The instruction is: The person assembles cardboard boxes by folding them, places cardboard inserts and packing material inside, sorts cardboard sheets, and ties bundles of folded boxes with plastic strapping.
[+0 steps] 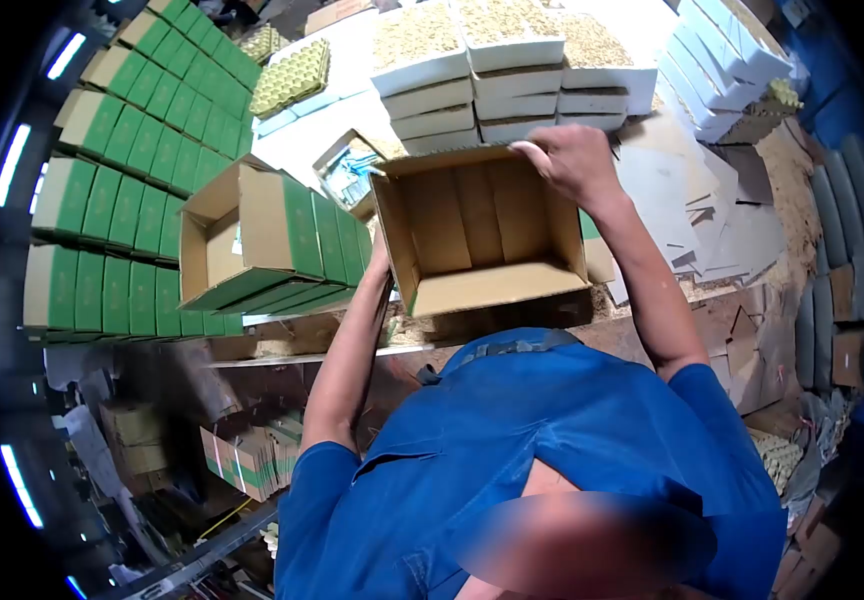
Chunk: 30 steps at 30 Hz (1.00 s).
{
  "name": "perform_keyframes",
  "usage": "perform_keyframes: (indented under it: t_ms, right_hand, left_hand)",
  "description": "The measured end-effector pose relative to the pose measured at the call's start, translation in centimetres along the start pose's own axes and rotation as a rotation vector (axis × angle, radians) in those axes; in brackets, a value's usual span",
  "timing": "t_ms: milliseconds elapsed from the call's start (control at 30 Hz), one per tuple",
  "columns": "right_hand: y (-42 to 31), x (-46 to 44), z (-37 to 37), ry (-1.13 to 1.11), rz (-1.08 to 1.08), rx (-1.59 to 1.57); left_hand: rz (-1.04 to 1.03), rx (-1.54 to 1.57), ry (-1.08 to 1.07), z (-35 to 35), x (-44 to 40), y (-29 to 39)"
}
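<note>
An open cardboard box (497, 290) is held at the table's front edge, its bare brown inside facing me. My right hand (577, 160) is closed on the upper right rim, the thumb lying along the edge. At the box's left side, my left hand (380, 255) grips it, with most of its fingers hidden behind the wall. Just left stands another open box (214, 240) at the end of a row of green boxes (327, 235). Beyond my left hand is a tray with blue-and-white items (352, 165), too small to name.
Stacked green-and-brown boxes (117, 210) rise at the left. White foam trays of pale grainy material (422, 75) stand at the back, with more stacked white trays (717, 60) at the right. A yellowish egg tray (292, 78) lies back left. Flat cardboard sheets (667, 195) cover the right side.
</note>
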State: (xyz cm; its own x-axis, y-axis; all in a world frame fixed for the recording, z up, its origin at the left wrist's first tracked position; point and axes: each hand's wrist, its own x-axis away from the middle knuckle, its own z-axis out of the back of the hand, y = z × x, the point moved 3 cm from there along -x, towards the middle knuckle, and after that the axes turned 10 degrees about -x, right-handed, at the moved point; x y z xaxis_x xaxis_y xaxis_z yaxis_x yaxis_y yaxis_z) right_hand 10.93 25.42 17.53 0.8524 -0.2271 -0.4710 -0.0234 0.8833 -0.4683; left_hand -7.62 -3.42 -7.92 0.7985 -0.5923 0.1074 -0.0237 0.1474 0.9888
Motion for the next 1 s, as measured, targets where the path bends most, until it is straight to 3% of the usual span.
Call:
perform_keyframes:
  t_ms: [67, 133, 167, 233, 300, 333, 367, 433, 467, 500, 567, 633, 767, 867, 1000]
  right_hand:
    - [2.8, -0.7, -4.4, -0.154, -0.096, 0.056]
    - [4.3, -0.6, -6.6, -0.222, -0.165, 0.067]
    - [4.1, -1.1, -6.5, -0.283, -0.168, 0.081]
    - [3.6, -1.3, -6.2, -0.358, -0.193, 0.1]
    - [3.5, -1.9, -5.5, -0.393, -0.302, -0.006]
    - [5.4, -2.5, -5.8, -0.348, -0.311, 0.013]
    - [6.9, -3.4, -5.0, -0.125, -0.275, -0.034]
    - [9.4, -7.5, -0.8, 0.045, -0.467, -0.105]
    - [10.4, -9.6, 1.2, 0.094, -0.567, 0.028]
    - [15.4, -12.0, 0.4, 0.327, -0.323, 0.202]
    - [18.3, -15.1, 0.1, 0.385, -0.239, 0.321]
    - [19.6, -16.2, -1.1, -0.048, -0.793, -0.346]
    - [20.5, -16.6, -6.3, 0.135, -1.074, -1.043]
    - [20.8, -16.5, -6.2, 0.184, -1.175, -1.2]
    - [23.0, -17.2, -6.7, 0.254, -1.0, -1.278]
  left_hand:
    - [0.157, -0.132, -0.082, 0.5, 1.0, -1.3]
    - [0.375, -0.08, -0.02, -1.5, 5.1, 5.3]
    - [0.367, -0.08, -0.033, -1.8, 6.1, 7.6]
    - [0.44, 0.181, 0.073, -2.3, 8.0, 9.5]
    - [0.19, 0.016, -0.093, -4.3, 8.6, 12.8]
    - [0.217, 0.051, -0.103, -3.8, 8.2, 12.2]
    - [0.212, 0.057, -0.106, -3.9, 8.0, 12.2]
    - [0.168, 0.094, -0.071, -3.7, 7.9, 12.5]
    - [0.148, 0.112, -0.048, -3.9, 7.8, 12.2]
    - [0.144, 0.114, -0.043, -4.1, 8.0, 12.0]
    - [0.136, 0.036, -0.01, -4.0, 7.9, 11.8]
    - [0.109, 0.01, -0.005, -3.8, 7.6, 11.6]
    - [0.1, -0.02, 0.0, -3.8, 8.0, 12.3]
    - [0.066, -0.04, 0.008, -3.7, 7.7, 12.3]
    - [0.139, 0.076, 0.008, -3.8, 7.7, 11.7]
